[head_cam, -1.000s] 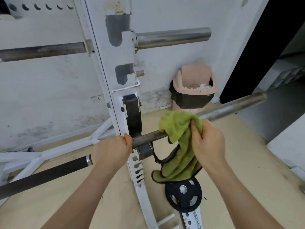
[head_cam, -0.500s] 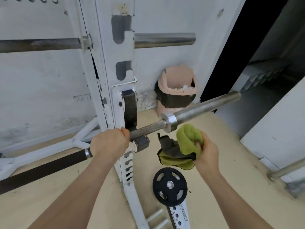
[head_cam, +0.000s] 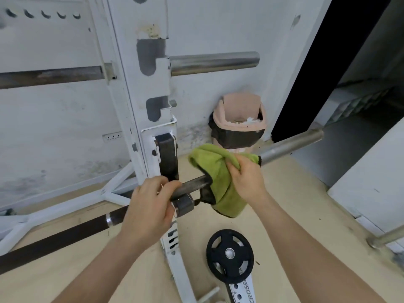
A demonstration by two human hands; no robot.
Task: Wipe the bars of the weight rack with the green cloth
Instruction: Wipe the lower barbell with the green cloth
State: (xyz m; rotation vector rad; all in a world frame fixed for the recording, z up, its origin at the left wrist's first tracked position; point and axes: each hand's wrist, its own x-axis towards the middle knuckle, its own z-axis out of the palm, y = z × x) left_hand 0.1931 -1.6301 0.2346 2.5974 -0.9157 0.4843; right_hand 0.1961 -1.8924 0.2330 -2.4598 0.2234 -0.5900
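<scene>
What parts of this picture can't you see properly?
Head view only:
- The bar under the green cloth: draped cloth and right hand hide it.
- The bar's left end: cut off by the picture edge.
- The bar inside the left hand: fingers cover it.
- The bin: its base sits behind the cloth.
- The rack label: cut off at the bottom edge.

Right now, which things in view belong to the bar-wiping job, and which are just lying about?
In the job:
- green cloth, draped over the lower bar
- right hand, gripping the cloth
- left hand, gripping the same bar
- upper bar
- white rack upright

Lying about:
- black weight plate on the floor
- pink bin by the wall
</scene>
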